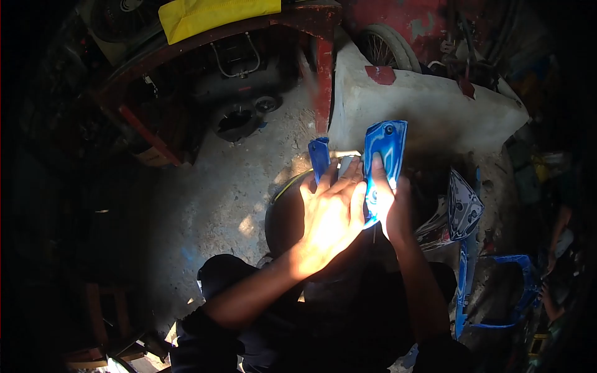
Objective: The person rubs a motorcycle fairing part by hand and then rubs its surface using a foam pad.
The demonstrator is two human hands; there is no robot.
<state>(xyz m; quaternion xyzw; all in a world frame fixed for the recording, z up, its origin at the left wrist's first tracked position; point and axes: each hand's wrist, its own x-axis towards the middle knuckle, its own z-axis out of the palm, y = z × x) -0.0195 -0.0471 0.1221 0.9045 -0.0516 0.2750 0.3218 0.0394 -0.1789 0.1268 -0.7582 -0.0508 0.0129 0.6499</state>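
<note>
A glossy blue and white panel (393, 149) with a dark round hole near its top stands in my right hand (390, 202), the thumb pressed along its face. Just left of it is my left hand (329, 208), brightly sunlit, its fingers over a small whitish piece (346, 163) and beside a darker blue strip (319, 155). The left fingertips partly hide both pieces. Whether the strip and the panel are joined behind the hands cannot be seen. Below the hands is a dark rounded object (283, 214).
A red metal frame (324, 81) with a yellow item (217, 17) on top stands ahead. Right of it are a pale block (410, 105) and a wheel (388, 46). Patterned panels (464, 205) and a blue frame (528, 273) lie right, near another person's hand (550, 301).
</note>
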